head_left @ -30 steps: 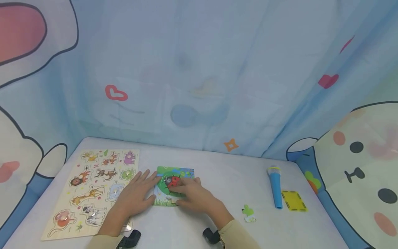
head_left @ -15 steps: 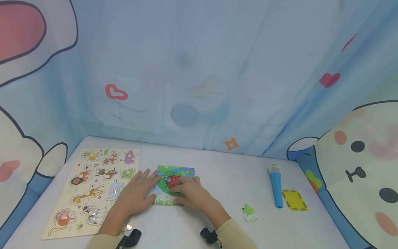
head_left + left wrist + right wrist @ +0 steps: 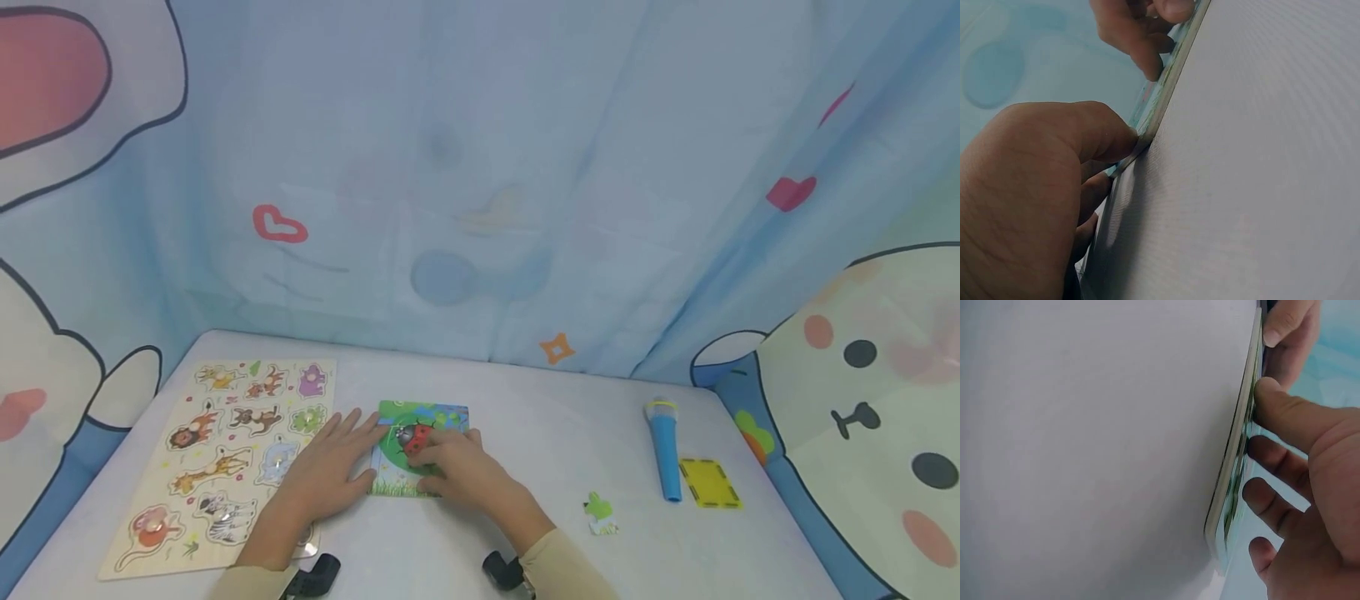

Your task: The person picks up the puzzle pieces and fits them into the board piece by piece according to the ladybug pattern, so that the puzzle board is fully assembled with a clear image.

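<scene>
A small square ladybug jigsaw puzzle [image 3: 397, 479] lies flat on the white table in the head view. My left hand [image 3: 327, 467] rests at its left edge with straight fingers, the thumb [image 3: 1116, 139] touching the near left corner in the left wrist view. Over the puzzle's right half, my right hand [image 3: 471, 471] presses down with thumb and fingertips, covering part of the ladybug and the lower right area. In the right wrist view, its thumb [image 3: 1275, 403] touches the picture side near the board's edge. A loose green and white puzzle piece [image 3: 601, 512] lies to the right.
On the left, partly under the left forearm, lies a wooden animal puzzle board [image 3: 176, 517]. A blue toy microphone [image 3: 665, 454] and a yellow square [image 3: 708, 484] lie on the right. A printed blue curtain [image 3: 480, 167] hangs behind the table.
A puzzle piece that showed uneven at the lower edge under my right hand now sits level with the picture. The right thumb has shifted slightly; the left hand stays put.
</scene>
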Motion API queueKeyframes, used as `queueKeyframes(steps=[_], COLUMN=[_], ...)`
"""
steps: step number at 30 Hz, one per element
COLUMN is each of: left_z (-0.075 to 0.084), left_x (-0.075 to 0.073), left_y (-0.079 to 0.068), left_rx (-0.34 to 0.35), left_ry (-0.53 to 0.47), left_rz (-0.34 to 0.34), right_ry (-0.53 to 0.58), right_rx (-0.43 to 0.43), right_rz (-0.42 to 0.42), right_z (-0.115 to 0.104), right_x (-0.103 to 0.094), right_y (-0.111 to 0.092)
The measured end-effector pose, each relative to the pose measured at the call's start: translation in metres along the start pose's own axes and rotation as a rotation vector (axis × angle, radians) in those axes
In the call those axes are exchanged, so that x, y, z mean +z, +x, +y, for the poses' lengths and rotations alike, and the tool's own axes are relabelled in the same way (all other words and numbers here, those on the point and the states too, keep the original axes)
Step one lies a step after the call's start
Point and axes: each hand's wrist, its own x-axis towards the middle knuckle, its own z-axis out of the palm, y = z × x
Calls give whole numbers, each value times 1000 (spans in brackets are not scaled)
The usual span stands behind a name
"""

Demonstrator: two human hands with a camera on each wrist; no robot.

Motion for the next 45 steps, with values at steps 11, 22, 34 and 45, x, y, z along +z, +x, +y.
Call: queueKeyframes(steps=[11, 22, 34, 45], left_z=[1, 0, 2, 0], left_x=[2, 1, 1, 1], left_y=[-2, -4, -3, -1], left_rx=[-11, -6, -2, 6], left_ry=[0, -19, -6, -1], left_rz=[-7, 8, 13, 13], right_ry=[131, 77, 33, 52], right_rx=[-15, 95, 238, 359], right_rz=[42, 73, 86, 74], right_z=[20, 55, 80, 98], right_x=[-6, -13, -31, -36], right_y=[-27, -70, -110, -137])
